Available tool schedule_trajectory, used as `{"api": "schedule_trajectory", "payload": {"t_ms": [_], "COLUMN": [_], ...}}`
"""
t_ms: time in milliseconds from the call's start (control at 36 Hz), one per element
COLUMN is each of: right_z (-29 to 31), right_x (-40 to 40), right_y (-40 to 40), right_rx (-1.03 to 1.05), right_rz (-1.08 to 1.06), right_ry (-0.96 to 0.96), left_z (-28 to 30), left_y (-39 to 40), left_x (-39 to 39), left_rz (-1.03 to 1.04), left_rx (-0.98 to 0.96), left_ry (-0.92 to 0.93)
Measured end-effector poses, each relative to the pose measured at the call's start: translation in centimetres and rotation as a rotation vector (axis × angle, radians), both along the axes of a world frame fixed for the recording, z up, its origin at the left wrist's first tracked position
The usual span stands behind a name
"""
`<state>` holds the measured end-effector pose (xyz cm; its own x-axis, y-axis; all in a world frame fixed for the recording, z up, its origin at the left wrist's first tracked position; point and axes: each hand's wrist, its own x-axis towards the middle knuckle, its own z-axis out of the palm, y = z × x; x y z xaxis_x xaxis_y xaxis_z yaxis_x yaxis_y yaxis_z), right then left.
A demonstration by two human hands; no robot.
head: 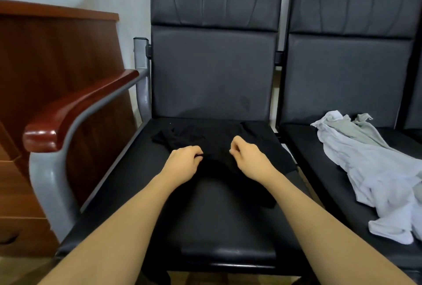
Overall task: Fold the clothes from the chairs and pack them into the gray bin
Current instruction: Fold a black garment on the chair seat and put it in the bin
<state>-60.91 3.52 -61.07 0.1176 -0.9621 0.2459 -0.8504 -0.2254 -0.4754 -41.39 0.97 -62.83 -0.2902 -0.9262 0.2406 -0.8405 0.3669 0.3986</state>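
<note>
Both hands are down at the centre of the frame on the black garment (219, 145), which lies spread across the seat of the nearer black chair (212, 74): the left hand (182, 161) has its fingertips curled and pinching the dark fabric, and the right hand (247, 157) is curled the same way, gripping the cloth just beside it. Over at the right edge, a pale white-and-grey garment (374, 170) lies crumpled on the seat of the neighbouring chair (347, 61), well apart from the hands.
</note>
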Motion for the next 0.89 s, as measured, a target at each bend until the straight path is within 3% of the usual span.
{"api": "schedule_trajectory", "payload": {"t_ms": [56, 139, 194, 250, 306, 361, 583, 750, 806, 889], "right_z": [0.3, 1.3, 1.5, 1.4, 1.2, 1.0, 1.1, 1.2, 1.6, 2.9], "right_x": [0.1, 0.7, 1.2, 1.6, 2.0, 2.3, 4.6, 4.3, 4.2, 4.1], "right_y": [-0.1, 0.2, 0.7, 1.1, 1.2, 1.3, 1.8, 0.9, 0.8, 1.2], "right_rx": [-0.06, -0.005, 0.091, 0.165, 0.136, 0.094, 0.084, -0.086, -0.138, -0.155], "right_rz": [-0.051, 0.018, 0.075, 0.107, 0.107, 0.096, 0.024, -0.03, -0.03, -0.085], "right_ry": [-0.274, -0.522, -0.484, -0.318, -0.129, -0.068, -0.187, -0.193, -0.281, -0.564], "left_z": [0.8, 2.7, 3.9, 4.4, 4.8, 5.1, 5.9, 5.6, 5.4, 5.5], "left_y": [0.0, 0.2, 0.5, 0.7, 0.8, 0.8, 1.6, 1.8, 1.6, 1.5], "left_x": [-0.1, -0.4, -0.6, -0.8, -1.0, -1.0, -1.5, -0.9, -0.7, -0.2], "left_rz": [0.028, 0.03, 0.031, 0.047, 0.058, 0.06, 0.027, -0.04, -0.052, -0.092], "left_rx": [-0.01, -0.095, -0.162, -0.211, -0.233, -0.237, -0.216, -0.218, -0.233, -0.207], "left_ry": [0.239, 0.403, 0.451, 0.454, 0.451, 0.442, 0.381, 0.353, 0.337, 0.305]}}
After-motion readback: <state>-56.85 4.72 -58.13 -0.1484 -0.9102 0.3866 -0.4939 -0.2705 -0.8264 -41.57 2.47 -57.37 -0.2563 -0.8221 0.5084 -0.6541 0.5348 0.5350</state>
